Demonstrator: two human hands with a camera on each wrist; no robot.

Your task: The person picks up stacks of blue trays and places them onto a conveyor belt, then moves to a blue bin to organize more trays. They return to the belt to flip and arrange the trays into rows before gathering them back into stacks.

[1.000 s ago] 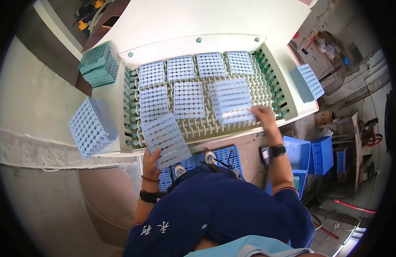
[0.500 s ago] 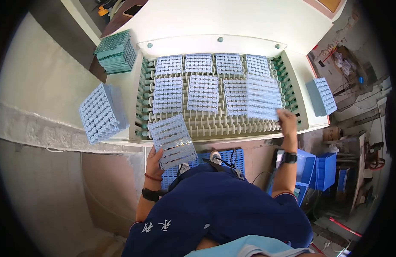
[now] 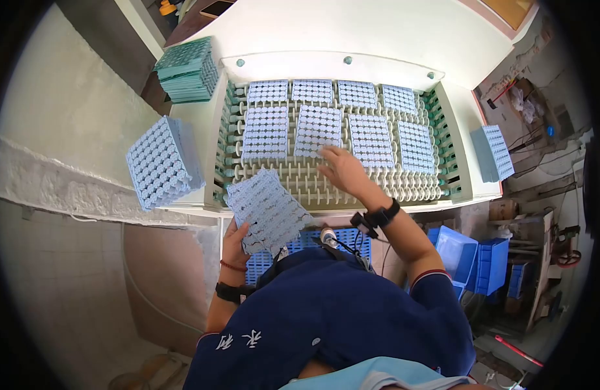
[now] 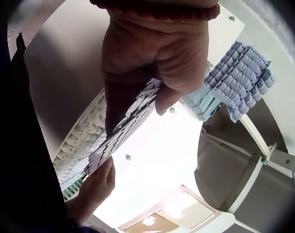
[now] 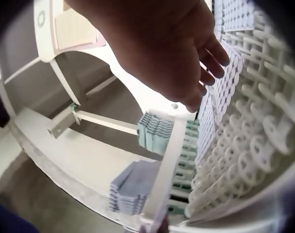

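My left hand (image 3: 235, 244) grips a stack of pale blue perforated sheets (image 3: 267, 211) by its lower left edge; in the left wrist view the thumb and fingers of that hand (image 4: 154, 56) pinch the stack (image 4: 130, 124) edge-on. Over the roller bed, my right hand (image 3: 344, 171) is at the lower right corner of a flat blue sheet (image 3: 318, 130). Its fingers are loosely bent and hold nothing in the right wrist view, where the hand (image 5: 171, 53) is beside sheets on the rollers (image 5: 230, 80); whether it touches them I cannot tell.
Blue sheets lie in two rows on the white rollers (image 3: 339, 188). A blue stack (image 3: 158, 162) and a green stack (image 3: 186, 71) stand at the left, another blue stack (image 3: 493, 153) on the right ledge. Blue crates (image 3: 488, 266) are at the lower right.
The sheet my right hand carried now lies flat at the right end of the nearer row. That hand has moved left, empty, towards the held stack. The left hand still grips the stack, which has tilted.
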